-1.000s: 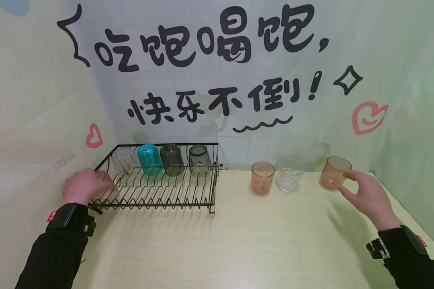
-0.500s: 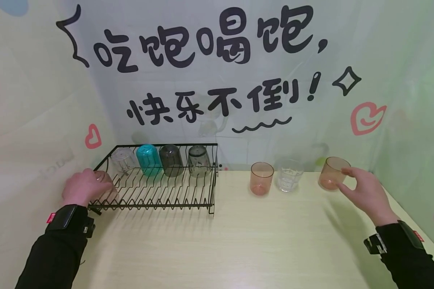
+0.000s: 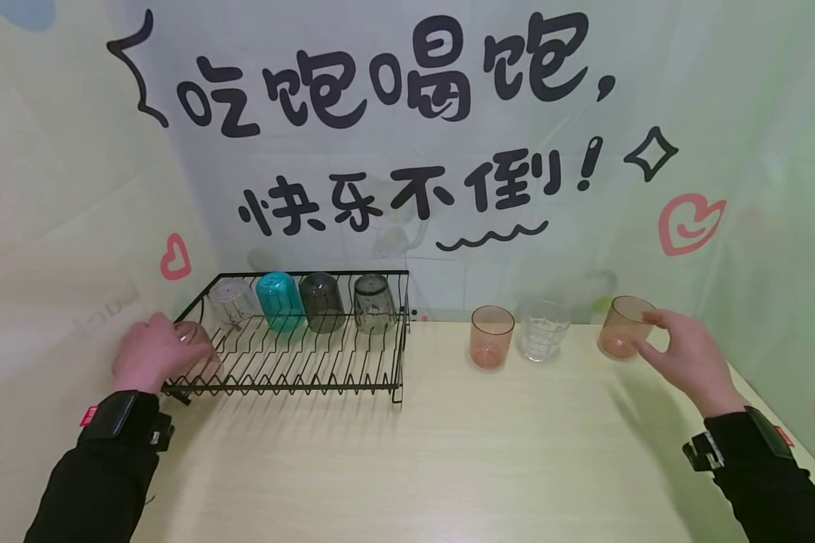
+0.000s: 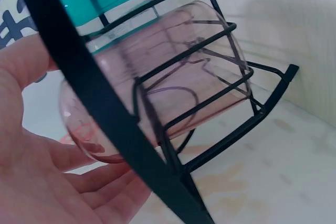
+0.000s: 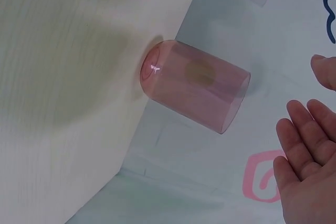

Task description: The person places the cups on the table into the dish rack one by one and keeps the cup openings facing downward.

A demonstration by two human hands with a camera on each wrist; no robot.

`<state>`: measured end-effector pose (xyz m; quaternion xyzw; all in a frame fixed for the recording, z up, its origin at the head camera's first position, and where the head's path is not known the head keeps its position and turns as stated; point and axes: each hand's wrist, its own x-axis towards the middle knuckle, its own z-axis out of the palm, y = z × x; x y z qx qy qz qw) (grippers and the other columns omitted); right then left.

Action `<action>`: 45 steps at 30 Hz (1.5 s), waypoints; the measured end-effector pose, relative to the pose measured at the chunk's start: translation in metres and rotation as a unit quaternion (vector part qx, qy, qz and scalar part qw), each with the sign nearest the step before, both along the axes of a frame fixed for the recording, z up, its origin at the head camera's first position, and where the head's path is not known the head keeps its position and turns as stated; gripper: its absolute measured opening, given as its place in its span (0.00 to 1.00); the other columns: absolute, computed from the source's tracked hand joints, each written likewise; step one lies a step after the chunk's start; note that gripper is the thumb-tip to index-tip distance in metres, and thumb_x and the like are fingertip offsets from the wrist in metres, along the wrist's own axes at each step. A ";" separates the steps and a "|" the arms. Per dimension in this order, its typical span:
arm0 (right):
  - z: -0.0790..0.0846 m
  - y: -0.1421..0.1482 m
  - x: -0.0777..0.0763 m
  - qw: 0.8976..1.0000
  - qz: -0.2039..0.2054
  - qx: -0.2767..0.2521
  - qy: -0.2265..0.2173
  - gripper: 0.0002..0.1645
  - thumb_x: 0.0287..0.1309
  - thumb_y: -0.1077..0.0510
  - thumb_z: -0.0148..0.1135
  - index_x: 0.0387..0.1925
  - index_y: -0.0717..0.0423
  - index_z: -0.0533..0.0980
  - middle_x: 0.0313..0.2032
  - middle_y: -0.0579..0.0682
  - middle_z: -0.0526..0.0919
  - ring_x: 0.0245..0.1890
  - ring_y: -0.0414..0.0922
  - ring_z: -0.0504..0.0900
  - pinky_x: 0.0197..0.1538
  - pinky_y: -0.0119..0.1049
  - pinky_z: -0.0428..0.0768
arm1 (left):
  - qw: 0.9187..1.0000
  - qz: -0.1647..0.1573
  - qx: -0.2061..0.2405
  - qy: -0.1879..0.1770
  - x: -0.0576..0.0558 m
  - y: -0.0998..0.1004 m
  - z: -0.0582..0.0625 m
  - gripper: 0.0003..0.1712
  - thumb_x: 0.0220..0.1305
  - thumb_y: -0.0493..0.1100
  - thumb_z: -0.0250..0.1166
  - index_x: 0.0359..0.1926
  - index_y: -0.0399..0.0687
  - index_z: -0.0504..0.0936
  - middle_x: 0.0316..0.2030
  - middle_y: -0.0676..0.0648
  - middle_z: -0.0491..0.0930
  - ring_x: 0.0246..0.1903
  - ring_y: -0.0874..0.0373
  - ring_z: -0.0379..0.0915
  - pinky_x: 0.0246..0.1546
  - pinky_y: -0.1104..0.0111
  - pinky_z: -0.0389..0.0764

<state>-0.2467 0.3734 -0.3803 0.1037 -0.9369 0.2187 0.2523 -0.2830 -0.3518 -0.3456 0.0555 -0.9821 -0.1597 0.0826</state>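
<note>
At the left end of the black wire rack point(image 3: 285, 389), my left hand point(image 3: 151, 351) holds a pink tumbler point(image 3: 197, 353) that stands upside down. In the left wrist view, thumb and fingers lie around the base of this pink tumbler point(image 4: 173, 72), behind a dark rack bar. On the right of the table, my right hand point(image 3: 689, 358) is at an upright pink tumbler point(image 3: 621, 332), thumb and fingers spread apart near its rim. The right wrist view shows a gap between the relaxed fingers point(image 5: 302, 140) and that tumbler point(image 5: 194, 85).
Upside down along the rack's back row are a clear glass point(image 3: 233, 302), a turquoise glass point(image 3: 281, 302), a dark grey glass point(image 3: 322, 303) and a smoky glass point(image 3: 374, 304). Another pink tumbler point(image 3: 492, 338) and a clear glass point(image 3: 545, 332) stand upright on the table point(image 3: 489, 452), before a printed backdrop.
My right hand has shifted slightly up and left around the pink tumbler's rim. My left hand stays at the tumbler in the rack, its wrist a little lower and further left.
</note>
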 end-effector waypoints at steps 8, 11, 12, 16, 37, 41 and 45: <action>0.001 0.002 -0.004 1.000 0.000 0.018 0.006 0.28 0.54 0.64 0.69 0.53 0.76 0.73 0.47 0.74 0.78 0.49 0.69 0.75 0.50 0.63 0.71 | 0.999 -0.007 0.002 0.040 0.005 0.007 0.006 0.49 0.55 0.62 0.69 0.50 0.18 0.60 0.44 0.19 0.60 0.43 0.25 0.57 0.34 0.40 0.69; 0.002 0.003 -0.006 1.000 -0.001 0.026 0.007 0.28 0.54 0.63 0.70 0.53 0.77 0.73 0.46 0.74 0.79 0.48 0.69 0.75 0.49 0.63 0.71 | 0.999 -0.017 -0.003 0.050 0.007 0.011 0.010 0.51 0.58 0.62 0.68 0.54 0.16 0.59 0.47 0.17 0.59 0.45 0.24 0.57 0.37 0.36 0.69; 0.002 0.003 -0.006 1.000 -0.002 0.027 0.005 0.29 0.54 0.63 0.70 0.53 0.77 0.73 0.46 0.74 0.79 0.48 0.69 0.75 0.49 0.63 0.71 | 0.998 -0.020 -0.003 0.053 0.007 0.013 0.011 0.52 0.58 0.62 0.68 0.55 0.16 0.58 0.48 0.16 0.59 0.46 0.23 0.57 0.38 0.35 0.69; 0.003 0.003 -0.007 1.000 -0.003 0.029 0.002 0.28 0.53 0.64 0.70 0.53 0.77 0.73 0.46 0.74 0.79 0.48 0.69 0.75 0.49 0.64 0.72 | 0.997 -0.032 -0.007 0.071 0.010 0.021 0.016 0.50 0.56 0.60 0.70 0.54 0.17 0.60 0.48 0.18 0.61 0.46 0.24 0.57 0.39 0.35 0.70; -0.001 0.011 -0.018 0.999 -0.009 0.051 -0.009 0.30 0.52 0.64 0.70 0.54 0.78 0.72 0.48 0.74 0.77 0.49 0.70 0.73 0.51 0.63 0.70 | 0.991 -0.106 0.022 0.079 0.025 0.077 0.029 0.56 0.55 0.57 0.73 0.69 0.24 0.56 0.59 0.20 0.62 0.56 0.25 0.58 0.49 0.30 0.68; -0.001 0.011 -0.019 0.999 -0.013 0.051 -0.013 0.31 0.52 0.64 0.70 0.55 0.77 0.71 0.48 0.75 0.77 0.50 0.70 0.72 0.51 0.64 0.70 | 0.989 -0.124 0.014 0.074 0.027 0.090 0.030 0.57 0.55 0.56 0.73 0.70 0.23 0.54 0.62 0.19 0.60 0.59 0.23 0.57 0.53 0.31 0.66; -0.003 0.011 -0.021 0.998 -0.012 0.052 -0.013 0.31 0.52 0.63 0.70 0.55 0.77 0.71 0.49 0.75 0.77 0.50 0.71 0.72 0.52 0.64 0.69 | 0.988 -0.142 0.011 0.061 0.029 0.101 0.030 0.59 0.55 0.56 0.73 0.72 0.24 0.52 0.64 0.20 0.58 0.62 0.24 0.55 0.57 0.31 0.63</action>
